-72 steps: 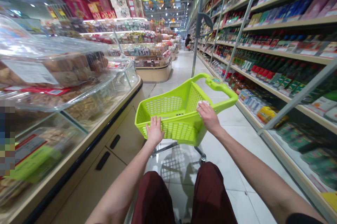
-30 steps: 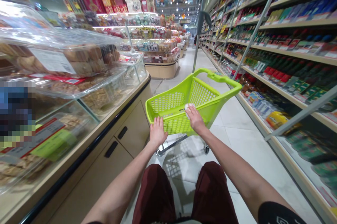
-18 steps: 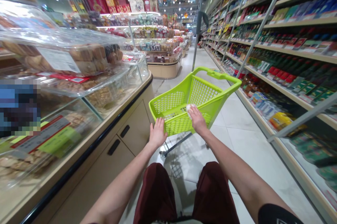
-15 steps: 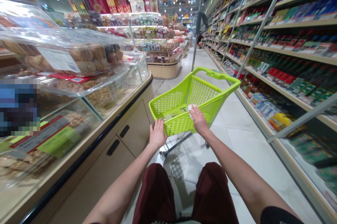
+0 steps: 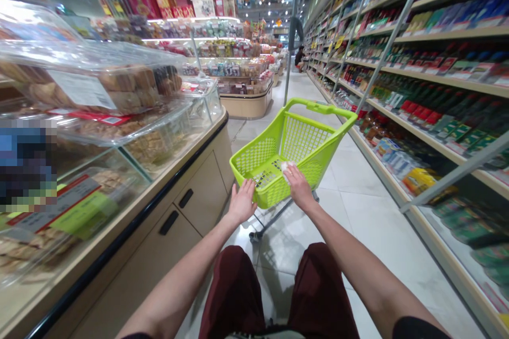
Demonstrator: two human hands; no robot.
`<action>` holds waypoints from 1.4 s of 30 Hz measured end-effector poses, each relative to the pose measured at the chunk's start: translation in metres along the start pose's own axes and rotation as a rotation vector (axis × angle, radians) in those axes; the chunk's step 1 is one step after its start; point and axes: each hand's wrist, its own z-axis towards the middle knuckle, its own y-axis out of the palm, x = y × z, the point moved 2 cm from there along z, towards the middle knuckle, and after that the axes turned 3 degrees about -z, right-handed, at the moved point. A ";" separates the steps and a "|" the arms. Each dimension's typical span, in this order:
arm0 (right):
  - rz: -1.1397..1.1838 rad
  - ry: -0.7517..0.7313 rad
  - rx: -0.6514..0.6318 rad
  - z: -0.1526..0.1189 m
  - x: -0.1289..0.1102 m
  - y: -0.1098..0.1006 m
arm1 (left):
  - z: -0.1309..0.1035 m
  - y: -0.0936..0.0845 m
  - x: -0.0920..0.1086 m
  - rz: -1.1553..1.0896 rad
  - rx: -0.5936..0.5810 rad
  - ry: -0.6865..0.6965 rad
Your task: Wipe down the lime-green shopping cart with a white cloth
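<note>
A bright green plastic shopping cart (image 5: 274, 150) with perforated sides stands at an angle before my knees. My right hand (image 5: 300, 190) holds a crumpled white tissue or cloth (image 5: 287, 166) at the cart's near side wall, its fingers pressed over it. At the corner of the basket nearest me is my left hand (image 5: 242, 202), fingers stretched out and slightly apart against the rim. Whether those fingertips press on the plastic is hard to see. Nothing else shows in the left hand.
Close on the left runs a counter (image 5: 191, 164) with clear boxes of baked goods (image 5: 119, 84). Shelves (image 5: 441, 74) packed with bottles and packets line the right. Pale floor tiles (image 5: 358, 222) lie between. A person (image 5: 299, 58) crouches far down the aisle.
The cart has turned slightly, its near-left corner shifting right. My left hand has moved a little right with it; the right hand and tissue have slid slightly left and down.
</note>
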 end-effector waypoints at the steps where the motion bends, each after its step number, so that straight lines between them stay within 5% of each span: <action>1: -0.011 0.030 0.008 -0.001 0.006 -0.003 | 0.003 0.001 -0.002 0.018 -0.008 -0.016; 12: 0.078 -0.132 -0.049 -0.025 -0.022 0.000 | 0.015 0.010 0.031 0.070 0.016 0.170; 19: 0.040 -0.034 0.004 -0.041 0.016 -0.016 | 0.045 0.004 0.013 0.100 -0.047 0.076; 30: -0.030 0.104 0.042 -0.045 0.065 -0.034 | 0.044 0.007 0.052 0.080 -0.040 0.148; 35: -0.026 0.117 0.108 -0.061 0.042 -0.020 | 0.046 0.013 0.051 0.099 -0.074 0.118; 42: -0.020 0.043 -0.022 -0.046 0.001 0.001 | 0.042 0.017 0.061 0.135 -0.082 0.142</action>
